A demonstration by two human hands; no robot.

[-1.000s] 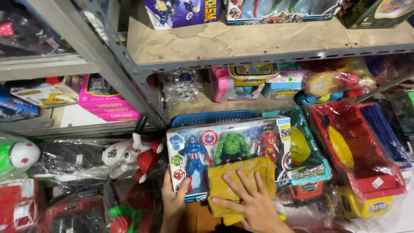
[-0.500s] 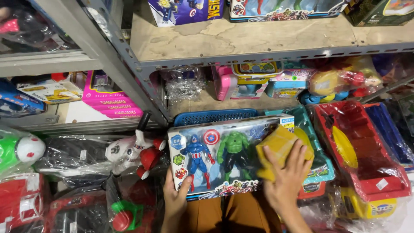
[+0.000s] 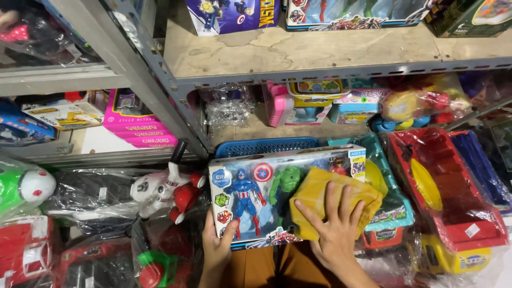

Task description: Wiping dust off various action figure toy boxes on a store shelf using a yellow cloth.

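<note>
My left hand (image 3: 217, 246) grips the lower left edge of the wide, window-fronted cardboard box of superhero action figures (image 3: 266, 194), thumb on the front. My right hand (image 3: 335, 229), fingers spread flat, presses a folded yellow cloth (image 3: 320, 192) against the box's clear window. The step in hand appears to be wiping the front; the next stroke calls for steady bracing from the left. The box lies before the blue plastic basket (image 3: 266, 146), long axis left-right, window facing me.
</note>
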